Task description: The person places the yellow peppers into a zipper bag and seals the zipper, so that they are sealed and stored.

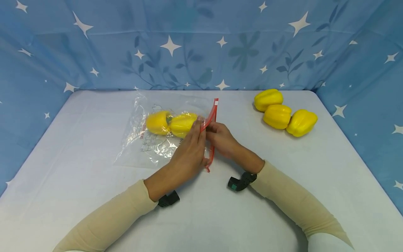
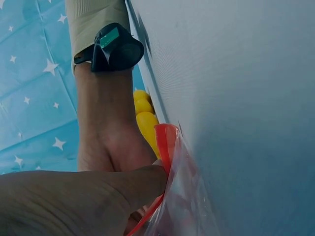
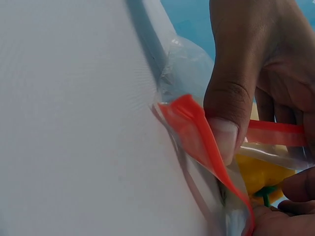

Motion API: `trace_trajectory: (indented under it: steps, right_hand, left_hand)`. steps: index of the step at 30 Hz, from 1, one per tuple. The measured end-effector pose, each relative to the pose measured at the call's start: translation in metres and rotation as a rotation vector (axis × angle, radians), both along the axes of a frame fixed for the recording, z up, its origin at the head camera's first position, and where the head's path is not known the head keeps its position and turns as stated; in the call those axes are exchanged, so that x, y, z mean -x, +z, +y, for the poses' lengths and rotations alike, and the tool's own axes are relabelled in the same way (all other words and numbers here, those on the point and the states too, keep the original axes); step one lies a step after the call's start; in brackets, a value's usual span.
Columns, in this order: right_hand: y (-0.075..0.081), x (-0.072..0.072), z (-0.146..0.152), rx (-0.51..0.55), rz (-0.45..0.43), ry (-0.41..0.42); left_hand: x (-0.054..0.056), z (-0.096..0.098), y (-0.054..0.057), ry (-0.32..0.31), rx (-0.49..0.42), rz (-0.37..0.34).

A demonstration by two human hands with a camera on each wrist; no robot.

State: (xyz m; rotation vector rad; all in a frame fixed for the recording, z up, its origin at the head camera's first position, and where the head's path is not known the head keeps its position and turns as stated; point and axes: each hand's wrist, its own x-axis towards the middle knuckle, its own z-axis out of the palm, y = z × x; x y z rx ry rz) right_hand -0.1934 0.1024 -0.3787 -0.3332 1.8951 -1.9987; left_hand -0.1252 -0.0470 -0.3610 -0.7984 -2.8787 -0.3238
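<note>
A clear zip bag [image 1: 130,148] lies flat, its red zip edge [image 1: 215,109] facing right. Inside it are two yellow bell peppers, one on the left [image 1: 156,123] and one nearer the mouth [image 1: 182,125], partly covered by the left hand. My left hand [image 1: 189,154] holds the bag's mouth, fingers over the upper side and thumb [image 3: 229,108] against the red strip lower down. My right hand [image 1: 221,139] is at the mouth from the right, fingers curled at the red edge; its fingertips are partly hidden in the head view. The mouth stands parted between the hands.
Three more yellow bell peppers, at the back [image 1: 268,100], in the middle [image 1: 277,116] and at the right [image 1: 302,123], lie together on the white table [image 1: 201,217]. A blue star-patterned curtain [image 1: 201,21] surrounds the table's back and sides. Both wrists carry black cameras.
</note>
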Motion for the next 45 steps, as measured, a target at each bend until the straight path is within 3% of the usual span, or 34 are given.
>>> trace_trajectory:
  steps: [8, 15, 24, 28, 36, 42, 45]
  right_hand:
    - [-0.001, 0.004, 0.01, -0.039, 0.045, 0.017]
    - [-0.001, 0.004, 0.025, -0.203, 0.104, 0.03]
    - [0.008, 0.001, 0.052, -0.111, 0.072, 0.029]
    - [0.011, 0.001, 0.067, -0.127, 0.112, 0.028]
    - [0.021, 0.004, 0.1, -0.226, 0.198, -0.03]
    - [0.027, 0.004, 0.123, -0.436, 0.314, -0.068]
    - [0.029, 0.003, 0.134, -0.485, 0.365, -0.084]
  left_hand:
    - [0.0, 0.001, 0.001, 0.004, 0.001, -0.01]
    - [-0.001, 0.0, 0.001, 0.014, 0.028, -0.005]
    - [-0.001, 0.001, 0.002, 0.037, 0.05, -0.039]
    - [-0.002, 0.002, 0.003, 0.044, 0.056, -0.052]
    - [-0.002, 0.002, 0.002, 0.045, 0.059, -0.054]
    - [-0.002, 0.002, 0.002, 0.053, 0.064, -0.063]
    - [-0.002, 0.002, 0.002, 0.049, 0.068, -0.061]
